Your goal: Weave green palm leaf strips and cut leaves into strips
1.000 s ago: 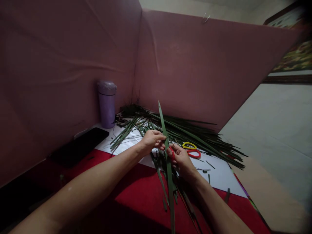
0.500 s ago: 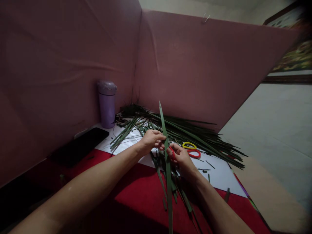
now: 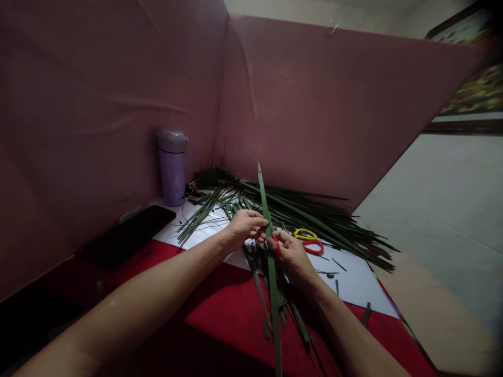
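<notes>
A long green leaf strip [image 3: 262, 191] stands upright in front of me, its pointed tip up and its lower end running down out of view. My left hand [image 3: 247, 230] pinches it near the middle between thumb and fingers. Just to the right, my right hand [image 3: 288, 248] is closed around red-handled scissors [image 3: 276, 246], held against the strip; their blades are hidden by the leaf and fingers. Below both hands, several cut leaf pieces [image 3: 299, 322] hang or lie over the red cloth.
Yellow-and-red-handled scissors [image 3: 312, 247] lie on white paper [image 3: 365, 283] to the right. Behind is a big pile of long leaves [image 3: 326, 220], with a smaller bundle [image 3: 202, 214] at left. A purple tumbler [image 3: 173, 173] and a dark phone-like slab [image 3: 129, 233] are left. Pink panels [image 3: 314, 115] enclose the back.
Both hands keep their grip at nearly the same place. The leaf strip has shifted very slightly to the right.
</notes>
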### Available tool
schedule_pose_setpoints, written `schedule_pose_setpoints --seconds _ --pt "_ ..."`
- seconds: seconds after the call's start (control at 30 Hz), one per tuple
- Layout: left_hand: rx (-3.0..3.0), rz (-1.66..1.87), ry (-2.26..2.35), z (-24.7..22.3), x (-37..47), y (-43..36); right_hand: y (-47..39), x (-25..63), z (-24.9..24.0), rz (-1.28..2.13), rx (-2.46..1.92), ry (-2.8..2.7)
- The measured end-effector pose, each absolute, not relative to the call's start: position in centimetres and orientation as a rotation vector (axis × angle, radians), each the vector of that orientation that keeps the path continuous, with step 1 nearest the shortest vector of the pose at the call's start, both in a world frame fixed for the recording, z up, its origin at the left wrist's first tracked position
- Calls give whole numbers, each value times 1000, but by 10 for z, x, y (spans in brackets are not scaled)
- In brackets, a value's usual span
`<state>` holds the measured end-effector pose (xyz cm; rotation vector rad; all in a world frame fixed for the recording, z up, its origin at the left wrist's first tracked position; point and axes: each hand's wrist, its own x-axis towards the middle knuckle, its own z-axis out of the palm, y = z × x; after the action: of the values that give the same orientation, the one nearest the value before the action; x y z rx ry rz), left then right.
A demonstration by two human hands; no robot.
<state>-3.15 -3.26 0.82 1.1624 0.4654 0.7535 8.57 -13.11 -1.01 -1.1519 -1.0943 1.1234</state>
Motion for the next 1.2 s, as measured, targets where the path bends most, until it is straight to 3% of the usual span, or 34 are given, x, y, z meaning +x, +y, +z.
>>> schedule_pose_setpoints --seconds 1.2 --pt "1056 857 496 7 -33 -25 -131 89 -7 1118 -1089 -1008"
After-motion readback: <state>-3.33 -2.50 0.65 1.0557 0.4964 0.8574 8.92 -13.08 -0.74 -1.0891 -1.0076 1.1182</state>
